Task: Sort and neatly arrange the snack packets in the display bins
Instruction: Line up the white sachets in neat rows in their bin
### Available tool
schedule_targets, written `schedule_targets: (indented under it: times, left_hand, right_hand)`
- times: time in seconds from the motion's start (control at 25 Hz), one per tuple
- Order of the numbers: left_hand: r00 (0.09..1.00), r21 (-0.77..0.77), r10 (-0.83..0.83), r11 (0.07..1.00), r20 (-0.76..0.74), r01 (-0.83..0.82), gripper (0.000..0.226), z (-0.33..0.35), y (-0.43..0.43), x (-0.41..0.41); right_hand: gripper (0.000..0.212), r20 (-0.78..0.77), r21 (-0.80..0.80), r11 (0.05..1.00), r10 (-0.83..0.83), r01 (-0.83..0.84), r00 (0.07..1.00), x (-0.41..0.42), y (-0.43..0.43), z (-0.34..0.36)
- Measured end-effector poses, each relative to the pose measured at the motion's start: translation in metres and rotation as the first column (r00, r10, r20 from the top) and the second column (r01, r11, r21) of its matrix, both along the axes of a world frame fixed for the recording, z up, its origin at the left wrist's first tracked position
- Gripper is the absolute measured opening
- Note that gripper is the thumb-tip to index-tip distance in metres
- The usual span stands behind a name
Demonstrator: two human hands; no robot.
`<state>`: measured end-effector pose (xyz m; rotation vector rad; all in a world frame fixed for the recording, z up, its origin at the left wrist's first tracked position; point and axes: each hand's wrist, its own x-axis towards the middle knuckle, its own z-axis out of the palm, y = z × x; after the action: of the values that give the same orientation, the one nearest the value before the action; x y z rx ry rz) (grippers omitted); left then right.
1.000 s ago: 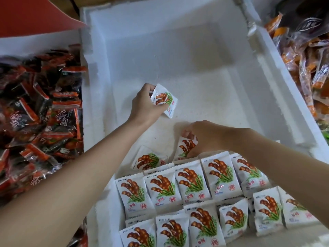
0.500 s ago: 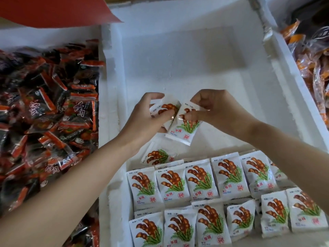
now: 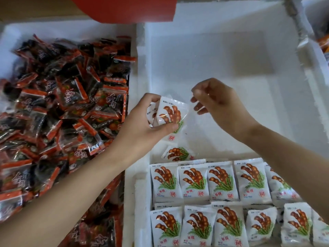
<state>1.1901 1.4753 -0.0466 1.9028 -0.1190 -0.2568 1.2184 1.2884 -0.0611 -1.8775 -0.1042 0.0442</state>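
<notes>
My left hand (image 3: 142,122) grips two white tamarind snack packets (image 3: 170,114), stacked one on the other, over the left part of the white foam bin (image 3: 222,56). Just right of them my right hand (image 3: 219,104) hovers with loosely curled fingers and holds nothing. One loose white packet (image 3: 178,153) lies on the bin floor below my left hand. Neat rows of the same white packets (image 3: 222,182) fill the near part of the bin.
A second foam bin on the left holds a heap of dark red-and-black snack packets (image 3: 62,107). Red card (image 3: 124,9) overhangs the back edge. Orange packets (image 3: 324,41) show at the far right. The white bin's far half is bare foam.
My right hand has passed its packet onto the one in my left hand and let go. The left hand now holds both packets. The view has shifted left.
</notes>
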Motion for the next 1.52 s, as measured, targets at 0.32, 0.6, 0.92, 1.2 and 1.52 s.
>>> schedule_targets:
  times: [0.32, 0.6, 0.92, 1.2, 1.52]
  left_hand:
    - [0.994, -0.025, 0.111, 0.993, 0.004, -0.111, 0.044, 0.006, 0.030, -0.015]
    - [0.990, -0.036, 0.136, 0.990, -0.023, -0.137, 0.041, 0.008, 0.038, -0.028]
    - [0.971, -0.087, 0.237, 0.967, -0.011, -0.237, 0.040, 0.020, 0.046, -0.043]
    - [0.957, -0.112, 0.289, 0.951, -0.011, -0.288, 0.042, 0.018, 0.049, -0.055]
    - [0.962, -0.090, 0.270, 0.958, -0.046, -0.274, 0.042, 0.009, 0.051, -0.075]
  right_hand:
    - [0.032, -0.373, -0.485, 0.619, 0.491, -0.617, 0.787, 0.005, 0.031, -0.058]
    - [0.016, -0.410, -0.612, 0.566, 0.370, -0.552, 0.834, 0.005, 0.018, -0.054]
    - [0.022, 0.013, -0.339, 0.932, 0.136, -0.124, 0.991, -0.022, 0.025, 0.016]
    - [0.005, -0.236, -0.476, 0.741, 0.411, -0.473, 0.881, -0.068, 0.052, 0.003]
    - [0.013, -0.112, -0.609, 0.714, 0.353, -0.345, 0.929, -0.077, 0.061, -0.019]
